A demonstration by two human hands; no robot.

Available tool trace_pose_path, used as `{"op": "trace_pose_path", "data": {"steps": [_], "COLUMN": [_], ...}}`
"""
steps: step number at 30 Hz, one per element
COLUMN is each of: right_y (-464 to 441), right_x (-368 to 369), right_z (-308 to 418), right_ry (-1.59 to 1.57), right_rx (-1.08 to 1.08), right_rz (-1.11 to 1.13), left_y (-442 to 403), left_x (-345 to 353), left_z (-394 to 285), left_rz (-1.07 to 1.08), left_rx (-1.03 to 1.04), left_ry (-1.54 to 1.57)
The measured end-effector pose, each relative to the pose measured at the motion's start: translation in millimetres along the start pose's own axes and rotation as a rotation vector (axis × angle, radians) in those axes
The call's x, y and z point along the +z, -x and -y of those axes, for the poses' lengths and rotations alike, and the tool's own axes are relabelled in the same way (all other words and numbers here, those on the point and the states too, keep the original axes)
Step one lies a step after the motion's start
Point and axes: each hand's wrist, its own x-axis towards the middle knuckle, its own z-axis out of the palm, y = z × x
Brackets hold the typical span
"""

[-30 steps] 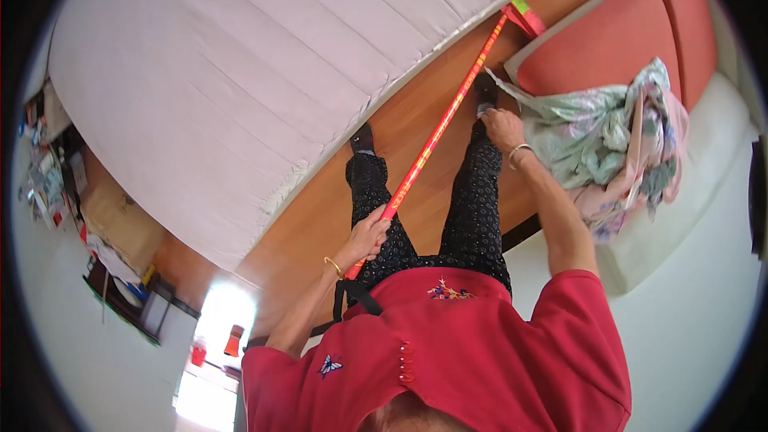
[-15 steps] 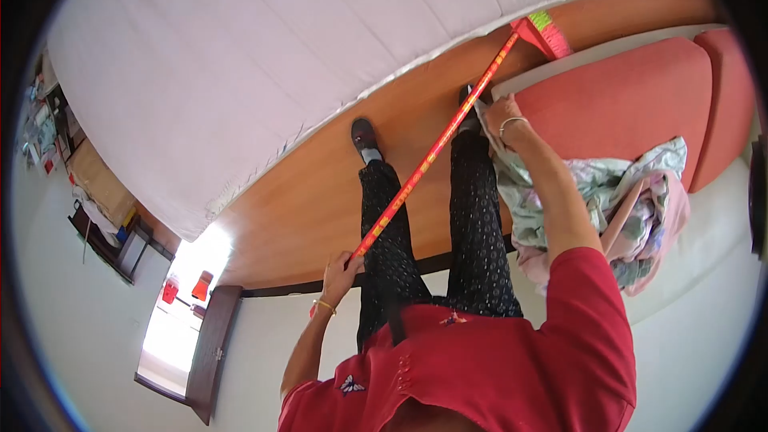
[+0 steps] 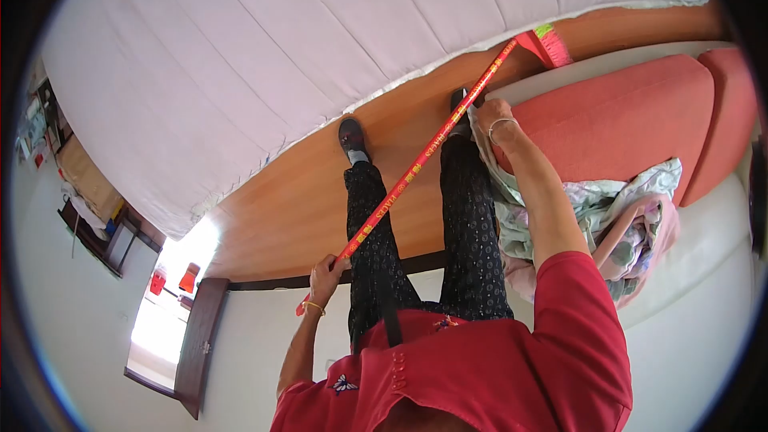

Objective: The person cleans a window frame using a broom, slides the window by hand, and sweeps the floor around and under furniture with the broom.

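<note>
My left hand [image 3: 326, 278] is wrapped round the lower part of a red broom handle [image 3: 416, 164] with yellow lettering. The handle slants up to the right, where the red and yellow-green broom head [image 3: 547, 46] rests on the wooden floor between the mattress and the red cushion. My right hand [image 3: 492, 118] is closed at the cushion's near left end, on the edge of a crumpled pale green and pink cloth [image 3: 596, 216]. That cloth lies over the front of the red cushion [image 3: 616, 112], partly behind my right forearm.
A large pale mattress [image 3: 264, 56] spans the top. My shoes stand on the wooden floor [image 3: 280, 200]. A dark door [image 3: 204, 344] stands open by a bright doorway at lower left. Boxes and clutter [image 3: 84, 180] line the far left.
The view has turned and shows more of the red cushion. The broom head has shifted slightly right, and my left hand sits lower and further left. The cloth is nearer to me, with my right hand still at its edge.
</note>
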Motion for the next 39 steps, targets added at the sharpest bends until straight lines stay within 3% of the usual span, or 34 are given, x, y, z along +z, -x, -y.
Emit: {"op": "trace_pose_path", "data": {"steps": [5, 7, 8, 10, 13, 15, 16, 17, 19, 20, 22, 23, 25, 31, 33, 35, 37, 39], "right_y": [-28.8, -41.6, -53.0, -71.2, -64.5, -58.4, -61.8, -79.7, -72.0, -63.2, -37.9, -39.4, -45.7, -37.7, -47.8, -54.6, -49.0, -43.6], "right_x": [10.0, 25.3, 32.7, 60.2, 46.1, 38.8, 36.7, 60.0, 42.1, 12.7, -51.2, -47.3, -19.9, -36.0, -31.9, -33.8, -47.9, -55.7], "right_z": [0.9, -8.8, -9.6, -9.8, 1.7, 0.0, -6.0, -6.9, 16.0, 26.2, 37.3, 38.5, 53.0, 165.6, 221.0, 275.7, 300.3, 317.0], "right_ry": [0.217, 0.068, -0.014, -0.036, -0.114, -0.457, -0.578, -0.682, -2.264, -2.263, -2.653, -2.664, -2.562, -2.521, -2.452, -2.123, -2.184, -2.23], "right_rx": [0.001, 0.037, 0.067, 0.073, 0.211, 0.218, 0.211, 0.301, 0.81, 0.816, 1.05, 1.054, 0.811, 0.8, 0.826, 0.899, 0.912, 0.915], "right_rz": [0.016, -0.065, 0.074, 0.073, 0.066, 0.015, 0.089, -0.084, -0.672, -0.691, -0.713, -0.74, -0.775, -0.689, -0.666, -0.59, -0.48, -0.37], "left_y": [4.9, -0.4, -2.7, -9.9, -31.6, -45.6, -42.3, -40.8, -36.7, -39.2, -38.0, -37.3, -16.5, 44.6, 65.8, 85.5, 91.0, 90.7], "left_x": [5.8, 7.3, 7.9, 10.4, 7.6, -0.3, -2.0, -10.3, -23.5, -20.8, -16.2, -14.2, -16.9, -32.5, -37.9, -53.8, -75.4, -100.3], "left_z": [-1.9, -9.0, -11.0, -12.4, -15.3, -26.2, -32.6, -44.6, -55.9, -46.8, -43.1, -43.9, -49.7, 20.2, 65.6, 91.1, 111.3, 116.2], "left_rz": [-0.031, -0.044, -0.04, -0.033, 0.165, 0.311, 0.141, 0.146, 0.063, 0.099, 0.16, 0.222, 0.246, 0.11, 0.105, 0.089, 0.069, 0.018], "left_rx": [0.029, 0.049, 0.083, 0.105, 0.147, 0.176, 0.231, 0.243, 0.221, 0.242, 0.256, 0.255, 0.251, 0.397, 0.263, 0.17, 0.07, 0.419], "left_ry": [0.049, 0.06, 0.069, 0.081, 0.191, 0.09, -0.027, -0.028, -0.177, -0.262, -0.233, -0.2, -0.227, -0.462, -0.336, -0.338, -0.341, -0.683]}}
